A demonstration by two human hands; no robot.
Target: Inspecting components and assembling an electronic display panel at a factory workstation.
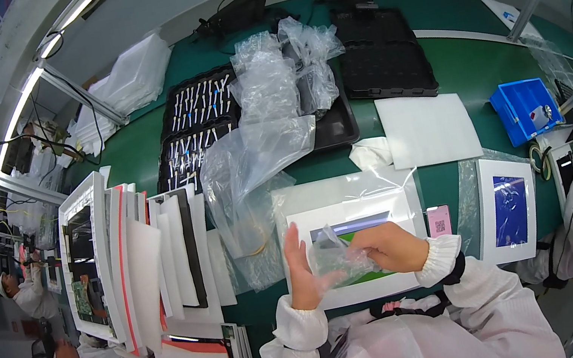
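Observation:
My right hand (396, 245) has its fingers closed on a small clear plastic bag (336, 256), which looks crumpled. On the bag's left side, my left hand (301, 272) is raised with its fingers stretched out; whether its thumb touches the plastic I cannot make out. Below both hands lies a white-framed panel (393, 208) with a blue and green middle, partly hidden by the hands and the bag. Clear film shows around the panel's far edge. Just right of it is a pink card (439, 222) with a square printed code.
Upright framed panels and foam sheets (144, 261) stand at left. Black trays (197, 129) hold small white cable-like parts, near heaped clear bags (261, 80). A white foam sheet (427, 127), a blue bin (526, 110) and another panel (510, 208) lie rightward. Co-workers sit on both sides.

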